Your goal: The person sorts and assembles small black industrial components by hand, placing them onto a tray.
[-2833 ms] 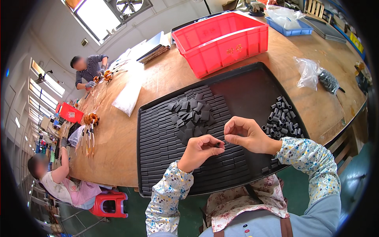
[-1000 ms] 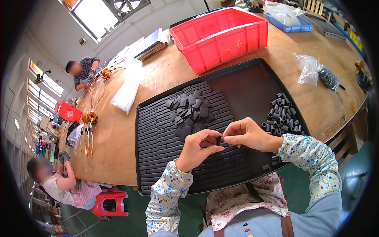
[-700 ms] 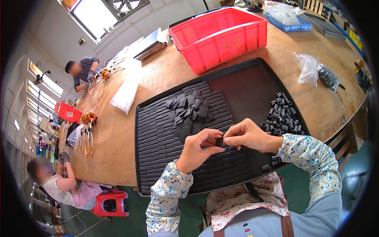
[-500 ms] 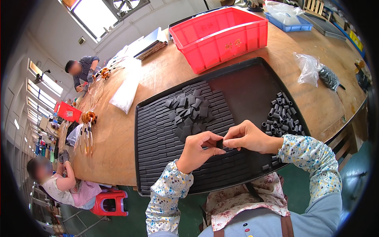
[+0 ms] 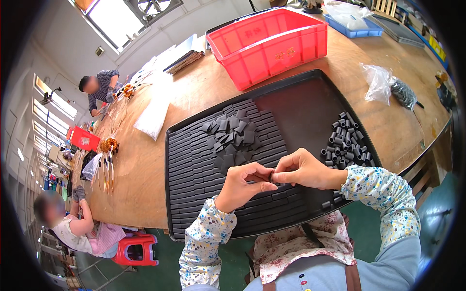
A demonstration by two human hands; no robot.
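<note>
My left hand (image 5: 244, 185) and my right hand (image 5: 307, 169) meet fingertip to fingertip above the front part of a large black tray (image 5: 291, 104). Both are closed in a pinch on one small black piece (image 5: 272, 179), mostly hidden by the fingers, so its exact shape is unclear. Rows of narrow black pieces (image 5: 194, 177) lie packed side by side across the tray's left and middle. On top of them sits a loose heap of flat black squares (image 5: 235, 132). Short black tubes (image 5: 345, 140) are piled at the tray's right side, near my right hand.
Behind the tray stands a red plastic crate (image 5: 276, 56). A clear plastic bag (image 5: 376, 85) lies to the right on the wooden table (image 5: 145, 184), and a blue shallow bin (image 5: 359, 31) farther back. At left, two people work along the table, near copper-wound coils (image 5: 109, 144).
The black piece between my fingertips showed more before and is now mostly covered. My fingers have shifted slightly around it; both forearms stay nearly in place.
</note>
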